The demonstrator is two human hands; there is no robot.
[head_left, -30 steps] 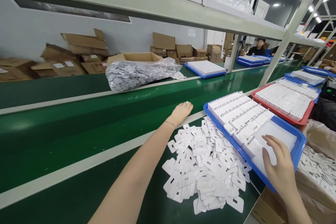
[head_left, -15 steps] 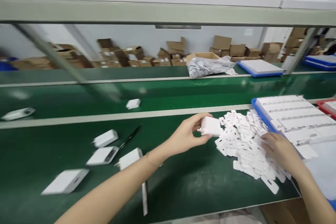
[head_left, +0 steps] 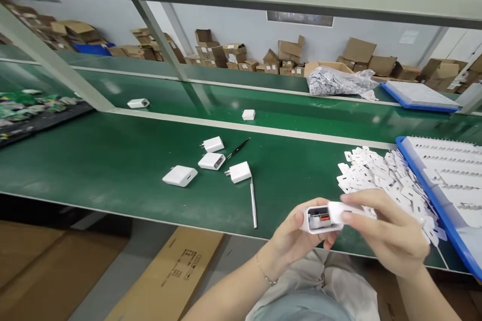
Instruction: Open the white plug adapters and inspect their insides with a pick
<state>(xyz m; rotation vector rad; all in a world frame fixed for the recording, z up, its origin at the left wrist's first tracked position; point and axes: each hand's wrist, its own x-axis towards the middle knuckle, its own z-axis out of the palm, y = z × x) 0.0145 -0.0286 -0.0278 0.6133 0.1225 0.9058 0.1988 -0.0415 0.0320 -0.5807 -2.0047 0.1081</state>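
Observation:
My left hand point(head_left: 291, 233) is closed round a white charger point(head_left: 312, 230), its open end turned toward me. Circuit parts and an orange piece show inside the housing. Between the thumb and fingers of my right hand point(head_left: 391, 230) is a white end cover point(head_left: 339, 212), held against the right side of that opening. The cover overlaps part of the opening. Behind my right hand lies a heap of loose white covers point(head_left: 376, 173). More white chargers point(head_left: 179, 176) rest on the green bench to the left, one of them point(head_left: 213, 161) with its end open.
Black tweezers point(head_left: 239, 147) and a silver pen-like tool point(head_left: 253, 205) lie among the chargers. A blue tray point(head_left: 425, 175) with rows of white parts stands at the right. Circuit boards point(head_left: 33, 108) fill a black tray at far left. A bagged pile point(head_left: 327, 82) sits behind.
My left hand has brought the charger back toward my body and turned its open end to me. My right hand has left the heap with a cover and met the charger.

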